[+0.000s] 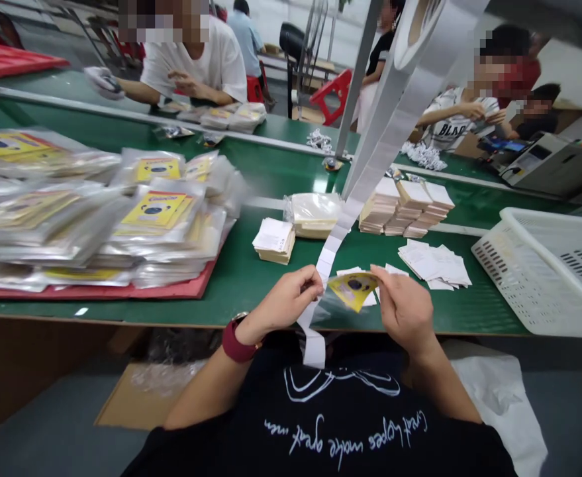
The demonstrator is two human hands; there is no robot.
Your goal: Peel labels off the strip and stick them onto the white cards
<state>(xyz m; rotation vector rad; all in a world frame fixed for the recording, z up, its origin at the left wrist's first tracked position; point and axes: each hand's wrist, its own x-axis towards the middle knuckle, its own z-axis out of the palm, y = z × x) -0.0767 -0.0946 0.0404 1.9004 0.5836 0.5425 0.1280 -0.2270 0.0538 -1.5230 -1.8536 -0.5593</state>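
My right hand (406, 305) pinches a small yellow printed card (354, 289) by its right corner, tilted above the table edge. A clear film seems to hang around the card, but it is blurred. My left hand (291, 298), with a dark red watch strap on the wrist, has its fingers closed at a long strip of white labels (326, 255). This strip comes down from a label roll (416, 30) overhead and trails over the table edge toward my lap. White paper slips (394, 270) lie partly hidden behind the card and my right hand.
Bagged yellow cards (154, 209) are piled on a red tray (191, 289) at left. White card stacks (274, 240), a wrapped bundle (315, 212), taller stacks (404, 205) and loose slips (434, 264) lie ahead. A white basket (543, 278) stands right. Co-workers sit across the green table.
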